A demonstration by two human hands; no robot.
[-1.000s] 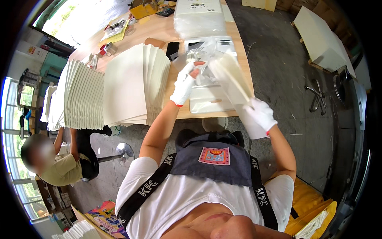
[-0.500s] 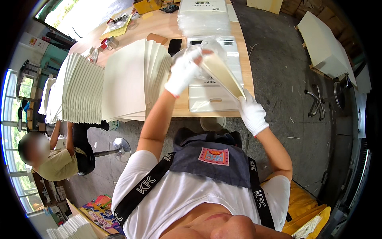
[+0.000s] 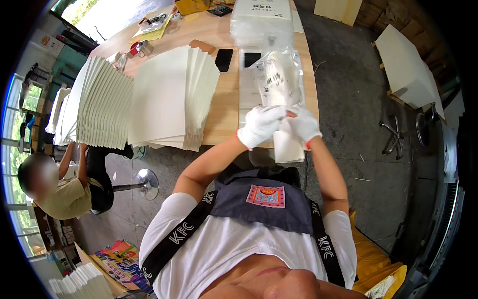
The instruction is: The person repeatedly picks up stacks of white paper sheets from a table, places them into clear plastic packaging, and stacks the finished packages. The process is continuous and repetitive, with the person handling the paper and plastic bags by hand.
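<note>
Hands [image 3: 281,124] now together, gripping plastic bag [image 3: 279,77]

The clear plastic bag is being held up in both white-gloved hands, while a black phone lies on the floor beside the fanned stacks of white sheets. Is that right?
Not quite. In the head view the black phone lies on the wooden table, not on the floor, beside the fanned stacks of white sheets. The rest holds: the left hand and right hand, both white-gloved, hold up the clear plastic bag.
</note>
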